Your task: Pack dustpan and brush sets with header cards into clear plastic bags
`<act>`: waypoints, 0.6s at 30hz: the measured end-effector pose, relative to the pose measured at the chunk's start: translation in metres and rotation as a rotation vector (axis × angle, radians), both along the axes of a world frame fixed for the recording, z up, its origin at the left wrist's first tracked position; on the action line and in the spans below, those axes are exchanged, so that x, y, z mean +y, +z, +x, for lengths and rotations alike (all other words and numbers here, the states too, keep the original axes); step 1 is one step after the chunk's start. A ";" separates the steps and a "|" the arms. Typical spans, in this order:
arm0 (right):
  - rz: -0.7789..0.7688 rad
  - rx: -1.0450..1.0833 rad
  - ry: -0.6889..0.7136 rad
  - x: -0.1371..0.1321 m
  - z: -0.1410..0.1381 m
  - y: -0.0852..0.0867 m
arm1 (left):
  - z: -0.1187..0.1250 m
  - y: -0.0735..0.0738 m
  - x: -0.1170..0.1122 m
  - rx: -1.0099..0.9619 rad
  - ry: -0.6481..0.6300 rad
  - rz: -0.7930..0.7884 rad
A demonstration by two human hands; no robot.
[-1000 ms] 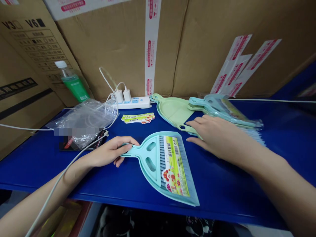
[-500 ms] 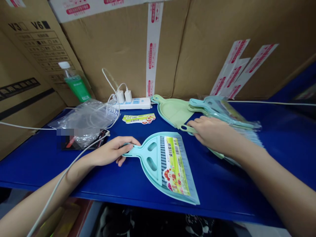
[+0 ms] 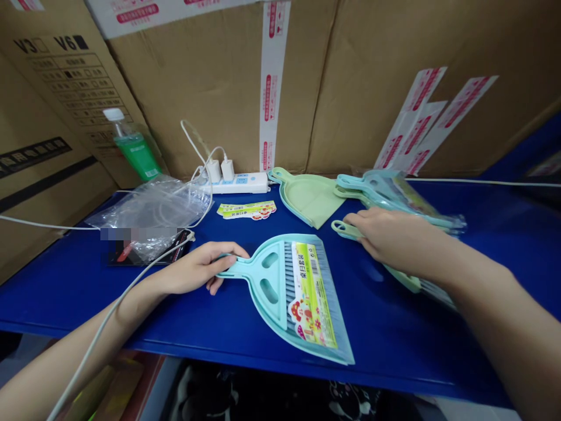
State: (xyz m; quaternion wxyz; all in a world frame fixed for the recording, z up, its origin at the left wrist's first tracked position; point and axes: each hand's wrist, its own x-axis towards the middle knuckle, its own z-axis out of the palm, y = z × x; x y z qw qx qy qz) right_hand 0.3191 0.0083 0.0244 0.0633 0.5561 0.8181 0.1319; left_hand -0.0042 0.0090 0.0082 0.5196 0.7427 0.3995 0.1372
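Our left hand (image 3: 197,270) gripped the teal dustpan set (image 3: 302,298) by its handle on the blue tabletop (image 3: 394,333), while our right hand (image 3: 394,240) closed over the green brush (image 3: 346,230).

light blue dustpan (image 3: 280,321) looking like smooth plastic, its paper label (image 3: 313,298) shining, clear plastic bag (image 3: 153,210) crinkling, cardboard boxes (image 3: 210,88) looking dull and rough
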 end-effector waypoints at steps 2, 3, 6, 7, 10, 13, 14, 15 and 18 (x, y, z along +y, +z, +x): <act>-0.027 -0.009 -0.042 0.000 -0.001 0.001 | 0.000 0.001 0.000 -0.004 -0.006 -0.002; -0.044 -0.015 -0.062 0.000 -0.002 0.002 | 0.000 0.001 0.000 -0.004 -0.008 -0.001; -0.066 -0.038 -0.097 0.001 -0.003 0.003 | 0.000 0.002 -0.001 0.005 -0.008 0.011; -0.062 -0.041 -0.099 0.002 -0.003 0.002 | 0.000 0.002 -0.001 0.010 -0.007 0.015; -0.064 -0.037 -0.090 0.005 0.000 -0.001 | 0.000 0.001 0.000 0.016 -0.008 0.021; -0.096 -0.027 -0.076 0.008 0.003 -0.004 | 0.000 0.001 0.000 0.005 -0.013 0.035; -0.102 -0.025 -0.079 0.008 0.003 -0.004 | 0.000 0.001 0.000 -0.001 -0.014 0.040; -0.105 -0.026 -0.085 0.008 0.004 -0.004 | 0.000 0.001 -0.001 -0.004 -0.015 0.044; -0.096 -0.033 -0.098 0.009 0.004 -0.004 | 0.001 0.001 -0.001 0.003 -0.016 0.058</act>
